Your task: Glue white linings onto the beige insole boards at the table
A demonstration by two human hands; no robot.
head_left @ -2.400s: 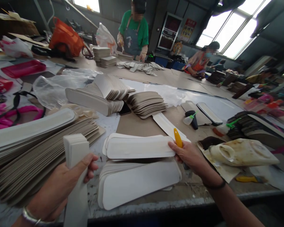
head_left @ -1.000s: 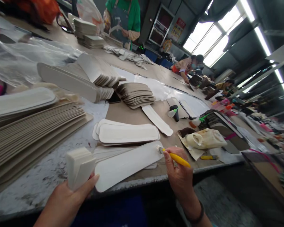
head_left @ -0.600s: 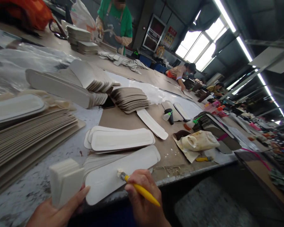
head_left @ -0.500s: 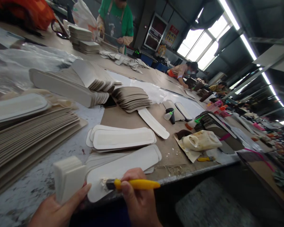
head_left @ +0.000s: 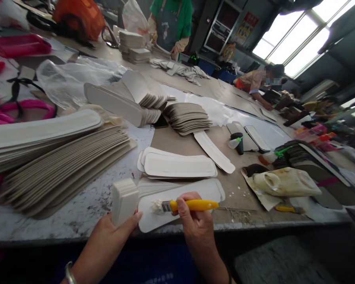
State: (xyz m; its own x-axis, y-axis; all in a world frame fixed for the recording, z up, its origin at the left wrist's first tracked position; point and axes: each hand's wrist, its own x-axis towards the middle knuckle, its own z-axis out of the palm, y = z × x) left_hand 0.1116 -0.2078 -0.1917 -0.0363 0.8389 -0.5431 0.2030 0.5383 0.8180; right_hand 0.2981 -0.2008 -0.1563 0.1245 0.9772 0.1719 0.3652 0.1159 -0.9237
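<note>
In my left hand is a stack of white strips, pinched upright between thumb and fingers. The thumb tip lies by the rounded left end of a long white panel. My right hand grips the yellow handle of a brush. Its pale, clotted bristles rest on the panel near that left end. More panels fan out under this one at the table's front edge. Just beyond lies a small pile of white panels, each with a raised strip along its middle.
Fanned grey-brown panels spread at the left. Farther back are more panel stacks. To the right lie a cut-open, stained plastic bottle, another yellow-handled brush and a small glue bottle. Co-workers stand across the table.
The view has swung left and down, so the table's contents sit farther right and higher. Both hands keep their hold, and the brush stays on the panel's left end.
</note>
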